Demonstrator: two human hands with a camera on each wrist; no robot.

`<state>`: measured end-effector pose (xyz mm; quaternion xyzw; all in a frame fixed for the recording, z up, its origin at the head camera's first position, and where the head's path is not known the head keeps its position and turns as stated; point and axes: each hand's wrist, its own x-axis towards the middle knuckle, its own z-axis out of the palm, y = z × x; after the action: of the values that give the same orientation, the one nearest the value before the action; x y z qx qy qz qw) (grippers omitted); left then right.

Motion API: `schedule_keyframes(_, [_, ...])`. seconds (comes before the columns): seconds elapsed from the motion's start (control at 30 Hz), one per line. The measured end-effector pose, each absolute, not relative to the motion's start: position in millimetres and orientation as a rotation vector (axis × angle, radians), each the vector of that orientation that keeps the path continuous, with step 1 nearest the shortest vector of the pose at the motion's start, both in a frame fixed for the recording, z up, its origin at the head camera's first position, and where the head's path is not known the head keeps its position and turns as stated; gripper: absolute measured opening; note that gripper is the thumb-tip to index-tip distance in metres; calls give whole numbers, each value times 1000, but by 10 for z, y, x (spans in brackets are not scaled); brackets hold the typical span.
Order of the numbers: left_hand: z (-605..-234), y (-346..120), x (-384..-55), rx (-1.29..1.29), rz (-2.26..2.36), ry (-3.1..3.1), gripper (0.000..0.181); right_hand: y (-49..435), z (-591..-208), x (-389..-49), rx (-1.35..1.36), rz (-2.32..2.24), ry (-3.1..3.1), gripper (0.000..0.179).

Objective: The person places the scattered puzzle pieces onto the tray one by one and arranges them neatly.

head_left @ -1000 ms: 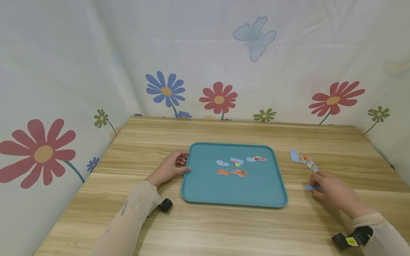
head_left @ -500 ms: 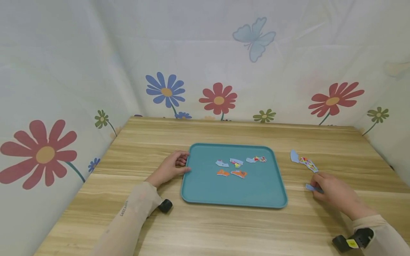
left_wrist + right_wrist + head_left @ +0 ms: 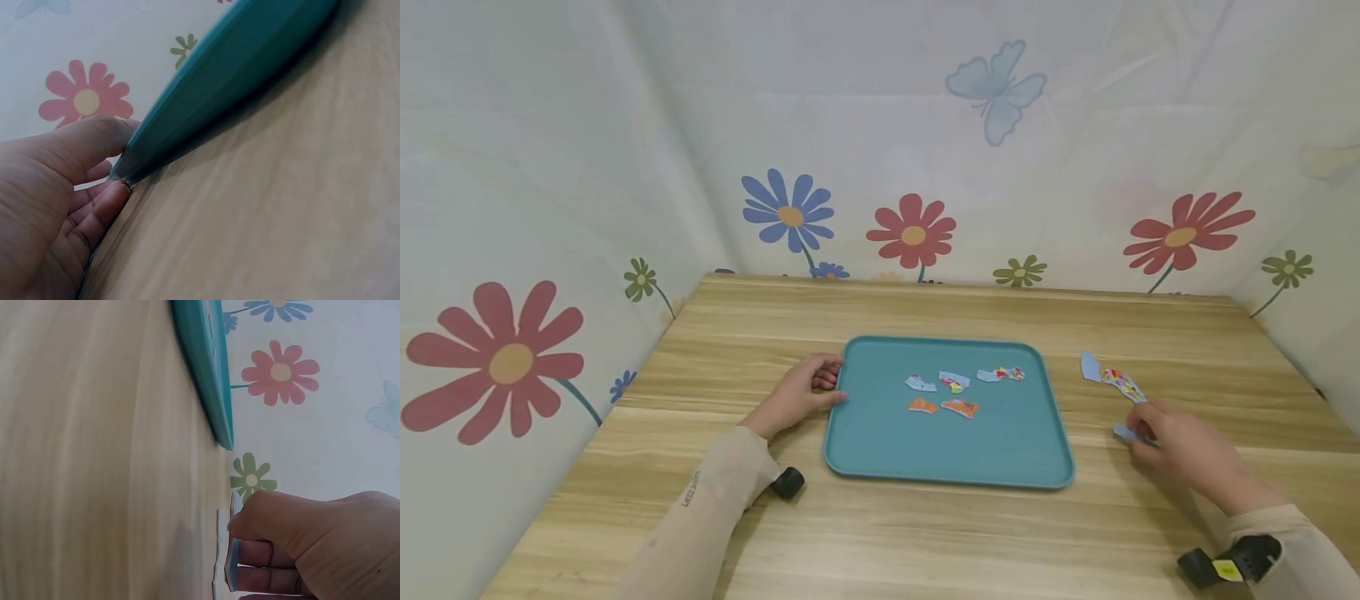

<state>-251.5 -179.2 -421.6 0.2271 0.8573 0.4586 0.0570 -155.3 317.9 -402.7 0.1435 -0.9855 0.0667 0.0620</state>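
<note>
A teal tray lies on the table, and my left hand grips its left rim. In the left wrist view the thumb lies on the tray's rim, with fingertips against the underside. To the tray's right, my right hand pinches a light-blue puzzle piece, partly hidden by the fingers. The right wrist view shows this piece edge-on between thumb and fingers, just off the table. Beyond that hand lie a plain blue piece and a multicoloured piece, close together.
On the tray are several puzzle pieces: a pale blue one, a blue and yellow one, a blue and multicoloured strip and two orange ones. A flowered curtain stands behind the wooden table.
The light-blue piece has turned slightly in my right fingers, and less of it shows. My left hand and the tray have stayed in place.
</note>
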Motion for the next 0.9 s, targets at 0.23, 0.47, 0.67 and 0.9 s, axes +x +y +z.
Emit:
schedule_keyframes(0.23, [-4492, -1862, -2688, 688, 1386, 2632, 57, 3054, -3956, -1549, 472, 233, -2920, 18])
schedule_keyframes(0.47, [-4512, -1875, -2698, 708, 1412, 2618, 55, 2896, -3931, -1554, 525, 251, -2875, 19])
schedule_keyframes(0.67, [-4486, -1870, -2685, 710, 1407, 2623, 55, 2759, -3939, -1576, 589, 260, -2825, 18])
schedule_keyframes(0.9, [-4458, -1872, -2677, 706, 1403, 2620, 56, 2605, -3875, -1622, 649, 291, -2812, 17])
